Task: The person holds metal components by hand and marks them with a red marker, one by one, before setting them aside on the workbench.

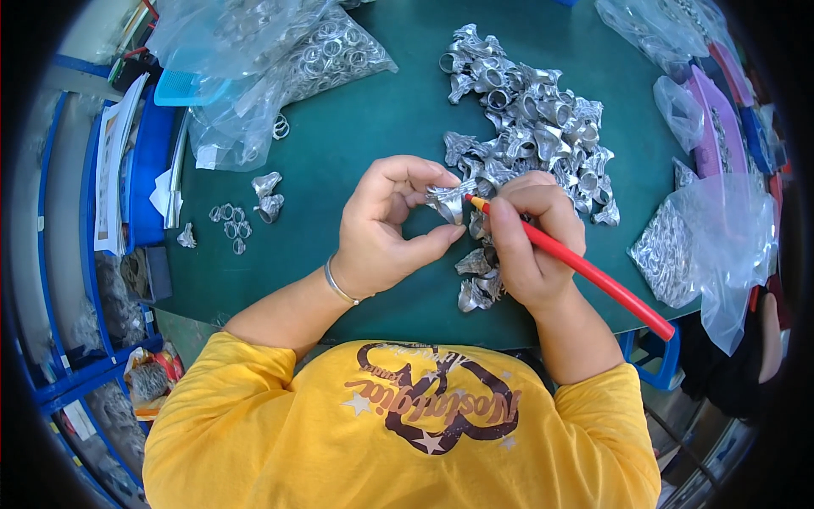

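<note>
Between the thumb and fingertips of my left hand (pixel 379 227) is pinched a silver-grey metal ring (pixel 445 204) with a broad, sculpted top. My right hand (pixel 536 242) grips a thick red pencil (pixel 598 276), its tip touching or almost touching the ring's upper right edge. Beyond my right hand spreads a large heap of similar metal rings (pixel 543 106). Several more rings (pixel 479 290) lie close under my hands, partly covered by the right one.
To the left on the green table (pixel 339 127) lie small plain rings (pixel 231 225) and two sculpted rings (pixel 268 197). A clear bag of rings (pixel 326 55) rests at the back left by a light-blue basket (pixel 182 87). Another filled bag (pixel 666 254) and a pink bin (pixel 716 123) stand right.
</note>
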`<act>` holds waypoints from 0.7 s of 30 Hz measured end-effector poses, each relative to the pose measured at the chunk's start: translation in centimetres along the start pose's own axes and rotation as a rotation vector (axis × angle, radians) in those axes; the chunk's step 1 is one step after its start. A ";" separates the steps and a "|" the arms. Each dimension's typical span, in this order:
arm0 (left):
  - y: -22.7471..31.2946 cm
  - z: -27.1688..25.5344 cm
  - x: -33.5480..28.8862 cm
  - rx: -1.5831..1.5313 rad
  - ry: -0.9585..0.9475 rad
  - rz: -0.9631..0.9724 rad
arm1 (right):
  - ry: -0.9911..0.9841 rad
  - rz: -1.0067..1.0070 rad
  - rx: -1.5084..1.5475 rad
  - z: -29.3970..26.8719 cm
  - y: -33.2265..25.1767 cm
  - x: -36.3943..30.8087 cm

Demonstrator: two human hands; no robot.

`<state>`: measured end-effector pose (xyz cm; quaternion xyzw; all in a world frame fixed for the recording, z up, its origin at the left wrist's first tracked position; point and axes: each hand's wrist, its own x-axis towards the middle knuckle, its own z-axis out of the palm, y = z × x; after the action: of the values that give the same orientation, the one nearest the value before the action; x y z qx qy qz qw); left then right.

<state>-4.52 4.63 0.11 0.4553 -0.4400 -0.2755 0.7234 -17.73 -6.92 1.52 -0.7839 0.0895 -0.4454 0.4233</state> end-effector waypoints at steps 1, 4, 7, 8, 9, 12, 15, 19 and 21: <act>0.0 -0.1 0.0 -0.001 -0.002 0.002 | 0.001 -0.002 -0.002 -0.1 0.0 0.0; 0.2 -1.4 0.1 -0.304 0.032 -0.463 | 0.115 0.026 0.139 -0.2 0.0 -0.2; 0.4 -1.8 0.8 -0.644 0.097 -0.638 | 0.148 0.042 0.125 -0.4 0.0 0.1; 0.6 -1.6 0.9 -0.625 0.124 -0.665 | 0.148 0.033 0.129 -0.4 0.1 0.1; 0.7 -1.6 0.9 -0.624 0.122 -0.660 | 0.157 0.047 0.133 -0.4 0.1 0.1; 0.4 -1.8 0.7 -0.639 0.132 -0.703 | 0.171 0.063 0.142 -0.3 0.3 0.0; 0.4 -1.9 0.8 -0.709 0.126 -0.723 | 0.187 0.063 0.143 -0.3 0.3 -0.1; 3.1 -0.5 1.5 -0.280 0.146 -0.168 | 0.224 0.071 0.140 -0.3 0.5 0.0; 5.1 -3.3 4.8 0.334 0.119 0.413 | 0.232 0.080 0.127 -0.4 0.7 0.0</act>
<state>0.65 4.38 5.87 0.4840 -0.5197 -0.0186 0.7037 -17.88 -7.58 1.07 -0.6945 0.1408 -0.5207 0.4761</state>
